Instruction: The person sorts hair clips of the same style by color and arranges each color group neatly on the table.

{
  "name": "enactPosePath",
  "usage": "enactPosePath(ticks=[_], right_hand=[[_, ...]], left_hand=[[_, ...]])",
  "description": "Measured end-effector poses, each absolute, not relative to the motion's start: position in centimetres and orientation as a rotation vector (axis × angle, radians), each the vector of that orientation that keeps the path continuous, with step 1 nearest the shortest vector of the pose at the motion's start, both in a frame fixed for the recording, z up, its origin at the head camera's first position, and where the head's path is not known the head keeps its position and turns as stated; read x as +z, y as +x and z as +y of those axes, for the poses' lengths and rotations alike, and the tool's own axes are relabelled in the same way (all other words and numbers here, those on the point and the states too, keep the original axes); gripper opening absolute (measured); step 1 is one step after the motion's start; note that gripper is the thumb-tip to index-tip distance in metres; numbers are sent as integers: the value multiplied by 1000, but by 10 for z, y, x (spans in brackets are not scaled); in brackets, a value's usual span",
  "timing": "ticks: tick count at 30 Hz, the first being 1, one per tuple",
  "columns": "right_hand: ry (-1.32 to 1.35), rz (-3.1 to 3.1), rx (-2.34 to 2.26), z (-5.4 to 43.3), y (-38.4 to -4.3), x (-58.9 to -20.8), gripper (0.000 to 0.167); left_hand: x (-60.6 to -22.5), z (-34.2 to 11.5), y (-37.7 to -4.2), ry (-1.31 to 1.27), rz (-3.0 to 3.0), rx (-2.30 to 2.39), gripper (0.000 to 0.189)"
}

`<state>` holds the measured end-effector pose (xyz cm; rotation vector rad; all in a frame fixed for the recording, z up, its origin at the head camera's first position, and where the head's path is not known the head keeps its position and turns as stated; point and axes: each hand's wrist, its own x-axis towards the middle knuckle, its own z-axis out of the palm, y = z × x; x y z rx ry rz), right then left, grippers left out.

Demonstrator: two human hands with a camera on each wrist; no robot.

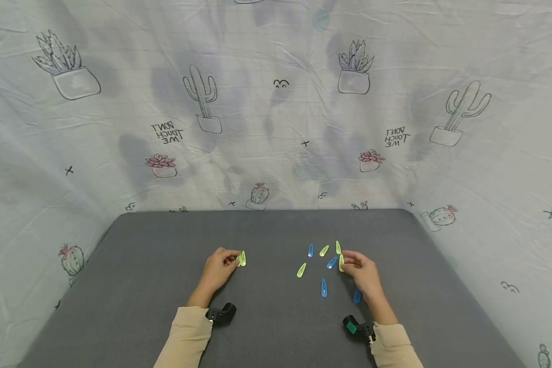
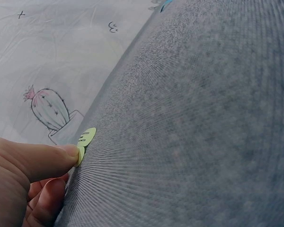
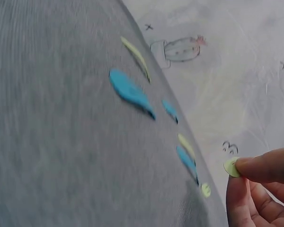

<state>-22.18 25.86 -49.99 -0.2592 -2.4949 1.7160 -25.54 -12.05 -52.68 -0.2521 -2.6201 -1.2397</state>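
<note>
My left hand (image 1: 217, 268) pinches a green clip (image 2: 81, 156), another green clip (image 1: 243, 258) just beside its fingertips; my right hand (image 1: 366, 275) pinches a third clip (image 1: 342, 263). Left of those fingers lie three blue clips (image 1: 324, 288) and two loose green clips (image 1: 301, 270).

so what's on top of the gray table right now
On the table: four blue clips and three green clips, loose. Two more green clips are at the left hand, one partly covered by its fingers. Anything beneath the arms is hidden.
</note>
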Motion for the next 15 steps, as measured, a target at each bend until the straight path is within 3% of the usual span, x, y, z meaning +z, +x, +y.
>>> enactPosePath(ticks=[15], right_hand=[[-8, -2504, 1842, 211, -214, -487, 34]], left_hand=[[-525, -121, -254, -242, -2627, -1252, 19]])
